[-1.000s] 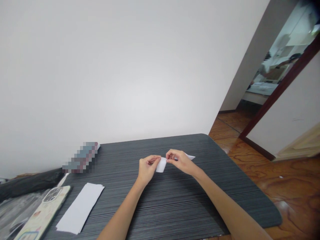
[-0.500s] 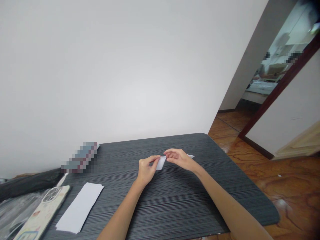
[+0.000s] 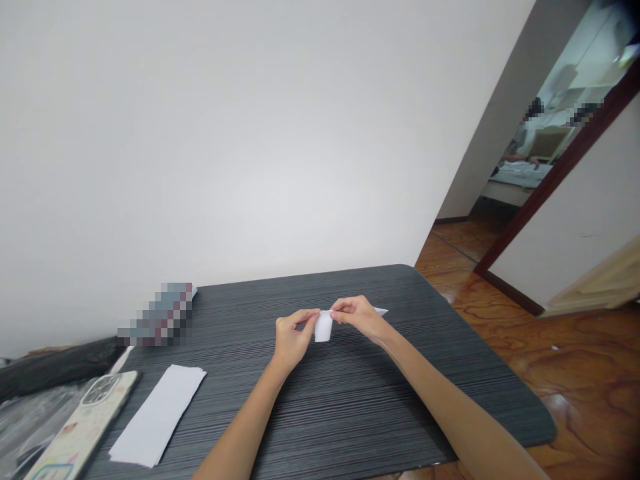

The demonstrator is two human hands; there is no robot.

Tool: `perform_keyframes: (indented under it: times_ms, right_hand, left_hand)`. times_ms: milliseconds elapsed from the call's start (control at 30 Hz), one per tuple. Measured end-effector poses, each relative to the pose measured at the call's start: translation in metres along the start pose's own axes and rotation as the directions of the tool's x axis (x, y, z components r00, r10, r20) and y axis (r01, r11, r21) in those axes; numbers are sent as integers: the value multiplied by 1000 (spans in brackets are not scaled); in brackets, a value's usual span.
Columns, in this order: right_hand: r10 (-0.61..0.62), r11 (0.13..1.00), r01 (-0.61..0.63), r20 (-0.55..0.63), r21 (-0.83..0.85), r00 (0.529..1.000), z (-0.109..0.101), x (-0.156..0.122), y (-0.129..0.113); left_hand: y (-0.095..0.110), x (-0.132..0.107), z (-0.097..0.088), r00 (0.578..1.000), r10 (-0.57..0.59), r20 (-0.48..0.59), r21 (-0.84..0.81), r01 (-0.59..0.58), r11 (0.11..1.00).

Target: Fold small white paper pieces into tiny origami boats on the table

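A small piece of white paper (image 3: 323,328) hangs between my two hands above the dark table. My left hand (image 3: 294,337) pinches its upper left corner between thumb and fingers. At the upper right corner, the thumb and fingertips of my right hand (image 3: 361,316) are closed on the same paper. Behind my right hand the pointed tip of another white paper piece (image 3: 381,311) shows; the rest of it is hidden. A stack of white paper strips (image 3: 157,417) lies on the table to the left of my left forearm.
The dark wood-grain table (image 3: 310,413) stands against a white wall. A phone in a patterned case (image 3: 83,427) lies at the left edge, beside clear plastic and a black roll (image 3: 60,367). A blurred-out box-like item (image 3: 163,313) is at the back left. People sit beyond the doorway at right.
My right hand's fingers have closed from a loose curl onto the paper's right corner. The paper has turned to face me more squarely. My left hand keeps its pinch.
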State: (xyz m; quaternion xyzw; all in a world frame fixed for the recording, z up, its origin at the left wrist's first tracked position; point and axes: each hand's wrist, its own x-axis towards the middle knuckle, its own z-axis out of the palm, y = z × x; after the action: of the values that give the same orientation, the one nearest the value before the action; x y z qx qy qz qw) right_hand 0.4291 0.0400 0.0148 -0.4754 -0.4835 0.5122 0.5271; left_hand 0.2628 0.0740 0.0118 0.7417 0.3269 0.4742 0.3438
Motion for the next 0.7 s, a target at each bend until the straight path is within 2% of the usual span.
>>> perform_keyframes:
  times_ms: [700]
  right_hand:
    - [23,988,-26,19,155,1000,-1,1,-2]
  left_hand:
    - [-2,-2,6,987,-158,-9,-166,154,974]
